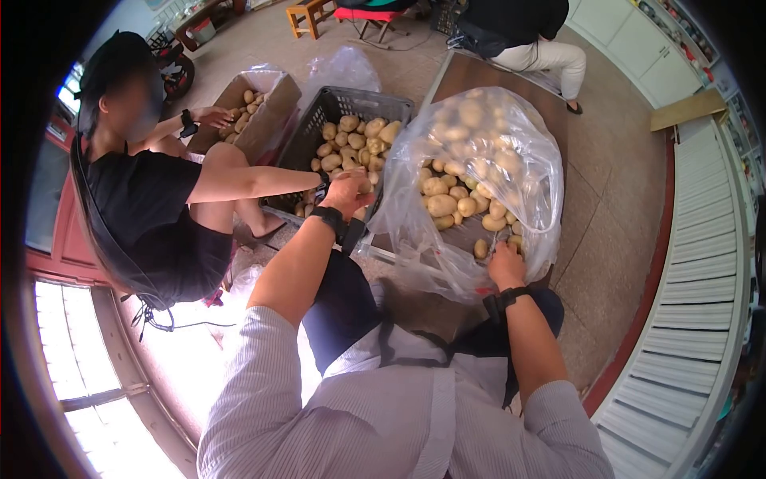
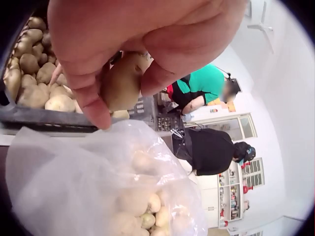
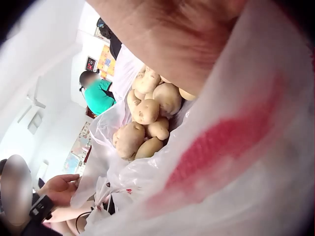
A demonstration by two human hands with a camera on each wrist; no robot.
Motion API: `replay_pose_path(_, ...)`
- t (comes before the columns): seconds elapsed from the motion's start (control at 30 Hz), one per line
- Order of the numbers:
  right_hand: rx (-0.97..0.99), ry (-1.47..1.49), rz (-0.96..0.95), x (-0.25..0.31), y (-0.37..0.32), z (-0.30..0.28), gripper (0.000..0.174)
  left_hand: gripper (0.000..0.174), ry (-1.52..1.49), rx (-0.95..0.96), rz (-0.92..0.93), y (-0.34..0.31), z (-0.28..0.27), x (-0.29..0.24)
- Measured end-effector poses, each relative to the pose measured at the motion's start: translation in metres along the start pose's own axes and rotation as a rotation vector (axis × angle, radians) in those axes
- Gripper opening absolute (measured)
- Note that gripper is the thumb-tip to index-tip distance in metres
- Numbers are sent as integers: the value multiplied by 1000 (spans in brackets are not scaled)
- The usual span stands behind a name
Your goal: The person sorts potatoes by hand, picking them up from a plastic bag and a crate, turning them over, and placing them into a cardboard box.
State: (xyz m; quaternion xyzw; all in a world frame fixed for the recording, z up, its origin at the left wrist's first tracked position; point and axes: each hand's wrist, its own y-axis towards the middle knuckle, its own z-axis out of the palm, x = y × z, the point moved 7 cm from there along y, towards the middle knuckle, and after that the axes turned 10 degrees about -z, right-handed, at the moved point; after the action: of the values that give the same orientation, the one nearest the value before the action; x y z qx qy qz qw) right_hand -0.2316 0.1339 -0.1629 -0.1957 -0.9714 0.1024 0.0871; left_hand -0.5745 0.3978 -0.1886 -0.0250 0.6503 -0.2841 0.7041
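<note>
My left hand is over the near end of a black plastic crate filled with potatoes. In the left wrist view its thumb and fingers pinch a single potato above the crate's rim. My right hand is at the near side of a large clear plastic bag, among the potatoes at its open mouth. In the right wrist view the palm shows close to potatoes and the bag's red-printed film, while the fingertips are hidden; I cannot tell what they hold.
Another person sits at the left, one arm reaching to the crate and the other into a cardboard box of potatoes. The bag lies on a low brown board. Someone in black sits beyond it. White slatted panels line the right.
</note>
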Motion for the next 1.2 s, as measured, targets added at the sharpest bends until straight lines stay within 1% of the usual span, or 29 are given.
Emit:
replay_pose_path(0.03, 6, 4, 0, 0, 0, 0, 26, 24, 163, 6, 142, -1, -4, -5)
replay_pose_path(0.07, 11, 9, 0, 0, 1, 1, 26, 24, 162, 4, 142, 1, -11, -2)
replay_pose_path(0.13, -1, 6, 3, -1, 2, 2, 25, 33, 417, -26, 117, 6, -21, 8)
replay_pose_path(0.17, -13, 4, 8, -2, 2, 2, 24, 33, 416, -27, 117, 3, -16, 0)
replay_pose_path(0.23, -16, 11, 5, 0, 3, 1, 24, 39, -440, -197, -475, -10, -17, 17)
replay_pose_path(0.27, -19, 19, 5, 1, 4, 0, 24, 39, -440, -198, -476, -4, -23, 23)
replay_pose_path(0.33, -56, 65, -8, 6, 4, -5, 24, 41, -9, -67, -244, 26, -42, 42)
replay_pose_path(0.37, -93, 110, -19, 8, 5, -8, 24, 41, -8, -67, -244, 50, -63, 68)
replay_pose_path(0.4, -92, 110, -18, 7, 6, -7, 24, 43, 278, -33, -82, 77, -81, 86)
replay_pose_path(0.43, -169, 212, -40, 7, 7, -8, 25, 45, 562, 4, 84, 89, -83, 92)
replay_pose_path(0.47, -246, 312, -61, 4, 8, -7, 26, 45, 562, 9, 83, 73, -73, 75)
replay_pose_path(0.53, -299, 400, -86, -5, 17, 9, 27, 49, 1507, -51, 258, 18, -26, 19)
replay_pose_path(0.57, -353, 488, -117, -9, 19, 10, 27, 49, 1505, -44, 262, 20, -25, 22)
replay_pose_path(0.6, -355, 484, -110, -9, 20, 6, 27, 48, 1373, -28, 289, 25, -30, 27)
replay_pose_path(0.63, -273, 740, 23, -13, 23, 15, 28, 47, 1241, -12, 313, 30, -34, 32)
replay_pose_path(0.67, -187, 993, 158, -14, 22, 24, 30, 47, 1239, -4, 317, 35, -36, 41)
replay_pose_path(0.7, -192, 991, 164, -14, 21, 19, 30, 47, 760, 11, 169, 42, -47, 48)
replay_pose_path(0.73, -138, 1113, 211, -12, 18, 22, 29, 47, 283, 25, 21, 50, -55, 59)
replay_pose_path(0.77, -83, 1236, 257, -12, 16, 25, 29, 44, 1153, 4, 433, 22, -31, 25)
replay_pose_path(0.8, -87, 1236, 262, -14, 16, 25, 29, 44, 1153, 10, 435, 20, -26, 20)
replay_pose_path(0.87, 48, 1591, 291, -5, 15, 35, 26, 42, 512, -3, 7, 26, -35, 28)
replay_pose_path(0.9, 46, 1591, 293, -6, 15, 35, 26, 37, 299, -82, -48, 26, -33, 31)
replay_pose_path(0.93, 91, 1693, 289, -2, 14, 36, 25, 37, 300, -81, -48, 24, -30, 27)
replay_pose_path(0.97, 138, 1794, 284, 3, 14, 37, 23, 37, 630, -57, 88, 23, -20, 18)
replay_pose_path(1.0, 137, 1795, 284, 2, 14, 37, 23, 36, 958, -32, 229, 20, -9, 12)
replay_pose_path(1.03, 159, 1844, 248, 5, 14, 36, 24, 36, 958, -32, 229, 19, -4, 13)
replay_pose_path(1.1, 182, 1892, 209, 9, 14, 34, 25, 32, -186, 107, -132, -7, 29, 7)
replay_pose_path(1.13, 185, 1910, 189, 14, 13, 29, 25, 32, -187, 106, -132, -18, 48, -2)
replay_pose_path(1.2, 191, 1927, 166, 24, 10, 19, 25, 29, -224, 127, -240, -39, 85, -11)
